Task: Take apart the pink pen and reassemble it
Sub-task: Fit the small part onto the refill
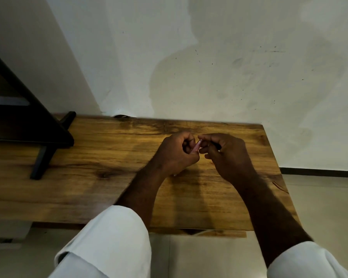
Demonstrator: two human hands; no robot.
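Observation:
A short stretch of the pink pen (196, 147) shows between my two hands, above the far middle of the wooden table (100, 173). My left hand (176, 155) is curled around the pen's lower part, which is hidden inside the fist. My right hand (227, 155) pinches the pen's upper end with thumb and fingertips, and a dark bit of something sticks out between its fingers. The hands almost touch each other. Most of the pen is covered, so I cannot tell whether it is in one piece.
A black stand (46, 137) with a slanted leg occupies the table's left side. A white wall (209, 67) rises right behind the table's far edge. The right table edge (277, 167) drops to a tiled floor (327, 207). White sleeves cover my forearms.

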